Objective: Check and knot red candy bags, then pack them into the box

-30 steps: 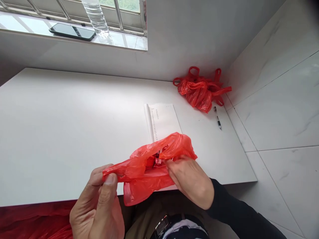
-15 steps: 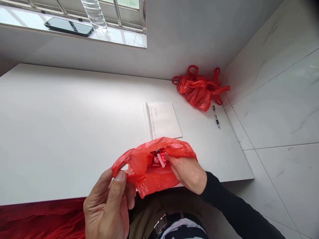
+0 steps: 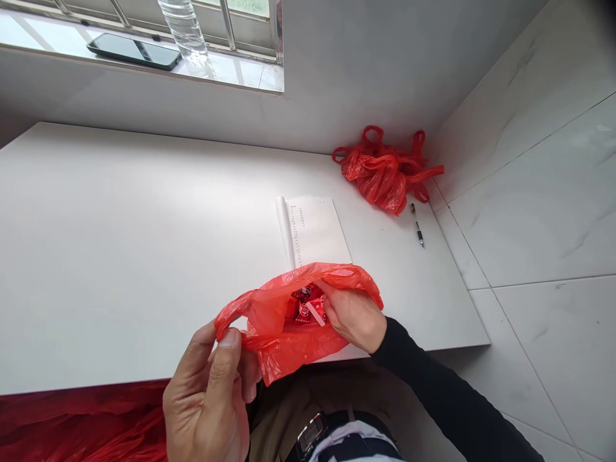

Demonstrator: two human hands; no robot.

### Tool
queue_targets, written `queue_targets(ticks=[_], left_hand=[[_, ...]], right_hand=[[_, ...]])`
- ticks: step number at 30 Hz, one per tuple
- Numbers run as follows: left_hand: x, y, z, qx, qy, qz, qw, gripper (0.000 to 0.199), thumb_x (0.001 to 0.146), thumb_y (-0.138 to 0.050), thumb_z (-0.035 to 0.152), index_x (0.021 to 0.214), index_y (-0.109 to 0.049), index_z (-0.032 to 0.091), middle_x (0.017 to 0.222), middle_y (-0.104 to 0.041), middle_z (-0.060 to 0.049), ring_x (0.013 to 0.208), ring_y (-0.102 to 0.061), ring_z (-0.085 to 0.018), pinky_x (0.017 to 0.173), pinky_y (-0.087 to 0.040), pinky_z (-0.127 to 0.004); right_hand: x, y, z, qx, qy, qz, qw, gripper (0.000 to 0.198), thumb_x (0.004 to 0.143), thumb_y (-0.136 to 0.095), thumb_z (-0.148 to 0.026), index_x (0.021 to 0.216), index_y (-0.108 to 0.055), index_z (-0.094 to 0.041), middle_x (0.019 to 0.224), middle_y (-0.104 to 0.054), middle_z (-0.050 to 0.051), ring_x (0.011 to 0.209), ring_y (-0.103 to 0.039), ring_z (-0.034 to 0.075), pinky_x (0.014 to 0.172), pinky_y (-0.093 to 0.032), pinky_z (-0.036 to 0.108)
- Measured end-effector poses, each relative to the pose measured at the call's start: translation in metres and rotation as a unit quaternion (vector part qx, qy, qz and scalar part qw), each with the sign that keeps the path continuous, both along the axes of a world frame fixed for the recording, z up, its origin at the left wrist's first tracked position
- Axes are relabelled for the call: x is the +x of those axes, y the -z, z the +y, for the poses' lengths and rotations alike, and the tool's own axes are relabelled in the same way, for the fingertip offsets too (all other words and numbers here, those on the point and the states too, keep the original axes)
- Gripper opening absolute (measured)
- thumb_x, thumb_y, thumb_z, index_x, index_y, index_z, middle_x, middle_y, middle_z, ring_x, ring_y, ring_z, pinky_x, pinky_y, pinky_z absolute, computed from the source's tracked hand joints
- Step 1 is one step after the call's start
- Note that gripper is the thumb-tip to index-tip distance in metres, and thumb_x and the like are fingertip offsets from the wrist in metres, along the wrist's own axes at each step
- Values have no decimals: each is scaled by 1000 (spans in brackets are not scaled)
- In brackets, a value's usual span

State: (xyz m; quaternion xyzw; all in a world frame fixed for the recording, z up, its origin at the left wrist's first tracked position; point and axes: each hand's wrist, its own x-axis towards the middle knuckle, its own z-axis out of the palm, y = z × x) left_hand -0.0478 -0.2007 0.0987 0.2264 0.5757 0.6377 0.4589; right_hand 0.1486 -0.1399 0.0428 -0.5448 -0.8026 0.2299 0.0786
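A white table (image 3: 144, 256) carries a notebook (image 3: 320, 231), a pen (image 3: 418, 226) and crumpled red plastic (image 3: 382, 179).

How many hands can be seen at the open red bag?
2: the left hand pinches the open red bag at its left end; the right hand is inside its opening, partly hidden.

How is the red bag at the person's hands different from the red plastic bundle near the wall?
The red bag is pinched by the left hand, while the red plastic bundle lies untouched on the table. The red bag's mouth is spread, showing red packets; the red plastic bundle is crumpled, its inside hidden. The red bag is by the near edge, the red plastic bundle near the far right corner. Both are thin, red plastic.
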Motion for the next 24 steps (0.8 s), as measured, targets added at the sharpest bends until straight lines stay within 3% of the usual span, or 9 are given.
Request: queue_targets(ticks=[3,7,11,14,17,19,22,24], left_hand=[[-1,0,-1,8,0,2,1000,25,74,-86,40,85,-70,24,66,-58,6,46,-44,-5,40,-42,-15],[-1,-2,-2,-4,-1,0,1000,25,75,-85,41,86,-70,26,64,-54,6,48,-42,-6,43,-43,-16],[0,-3,-4,-25,0,13,1000,32,71,-86,53,87,-70,30,61,-49,6,50,-40,-7,44,-41,-18],[1,0,-4,-44,-6,1,999,32,70,-87,53,90,-70,33,70,-56,6,51,-42,-7,43,-41,-18],[2,2,-5,-48,-6,-8,999,34,68,-88,51,92,-72,35,77,-63,6,51,-44,-7,41,-42,-17],[1,3,-7,-50,-16,-9,999,36,67,-89,52,94,-72,35,80,-68,5,53,-50,-8,41,-44,-18],[-1,4,-10,-57,-28,6,998,37,65,-90,50,92,-74,30,82,-73,1,58,-60,-12,45,-51,-20],[-3,6,-12,-45,-40,27,998,33,66,-89,46,88,-75,26,74,-69,1,52,-56,-9,45,-50,-18]], right_hand=[[5,-5,-4,-22,-21,14,999,36,98,-42,-14,127,-64,-20,90,-71,3,74,-63,17,66,-43,27],[7,-15,-12,-50,-76,22,996,25,98,-46,-15,100,-70,-23,87,-71,-1,73,-62,14,63,-40,25],[13,-21,-14,-65,-34,-35,997,28,97,-43,-13,99,-69,-21,73,-67,0,59,-56,15,58,-34,28],[18,-19,-11,-58,-17,-60,996,26,92,-46,-12,94,-71,-20,75,-67,2,63,-58,16,60,-35,29],[17,-12,-3,-56,-1,-74,996,34,96,-44,-17,119,-69,-21,81,-71,4,69,-63,19,62,-39,29],[15,-7,2,-51,16,-83,995,44,99,-40,-20,139,-59,-19,82,-72,5,68,-64,20,60,-39,30],[11,-5,7,-46,11,-84,995,49,97,-41,-17,144,-55,-19,87,-75,5,69,-66,20,58,-38,30],[9,-7,7,-40,5,-80,996,50,96,-42,-17,144,-54,-21,87,-75,3,68,-66,19,57,-36,30]])
